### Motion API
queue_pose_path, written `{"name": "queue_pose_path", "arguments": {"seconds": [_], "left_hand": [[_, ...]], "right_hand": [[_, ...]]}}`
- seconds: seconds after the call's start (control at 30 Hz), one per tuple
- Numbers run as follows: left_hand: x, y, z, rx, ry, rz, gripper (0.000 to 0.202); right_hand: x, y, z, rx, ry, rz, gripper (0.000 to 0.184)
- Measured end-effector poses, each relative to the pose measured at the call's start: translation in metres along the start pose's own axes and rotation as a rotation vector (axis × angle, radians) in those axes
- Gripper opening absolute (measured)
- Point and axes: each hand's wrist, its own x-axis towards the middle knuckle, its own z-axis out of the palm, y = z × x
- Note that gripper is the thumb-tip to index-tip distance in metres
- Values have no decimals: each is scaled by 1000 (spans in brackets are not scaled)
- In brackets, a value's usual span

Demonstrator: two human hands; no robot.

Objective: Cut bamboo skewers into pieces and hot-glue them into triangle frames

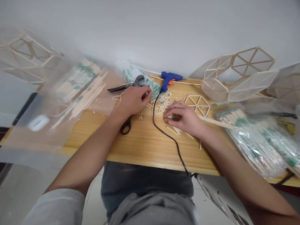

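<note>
My left hand (137,97) is over the middle of the table, fingers curled and thumb drawn in; whatever it may hold is hidden. Right beside it lies a black hand cutter (138,81), partly covered by the hand. A black loop handle (126,127) sticks out below the left wrist. To the right, my right hand (182,117) rests low over thin wooden sticks (174,130), its fingertips bent toward the thumb. A stick shows in the gap of that hand, but I cannot tell whether it is gripped. Cut wood bits (161,106) are scattered between both hands.
A blue glue gun (169,80) lies behind, its black cord (164,133) crossing the front edge. A hexagonal stick frame (198,104) lies near my right hand. Joined panelled frames (253,61) stand at right, another (28,57) at left. Bagged sticks (253,140) lie at right.
</note>
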Motion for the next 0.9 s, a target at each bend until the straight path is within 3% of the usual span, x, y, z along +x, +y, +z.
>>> {"name": "queue_pose_path", "arguments": {"seconds": [0.7, 0.9], "left_hand": [[0, 0, -2, -19, 12, -4, 28], [0, -2, 0, -9, 22, 9, 27]], "right_hand": [[-1, 1, 0, -10, 6, -22, 9], [-3, -2, -2, -95, -2, -94, 9]]}}
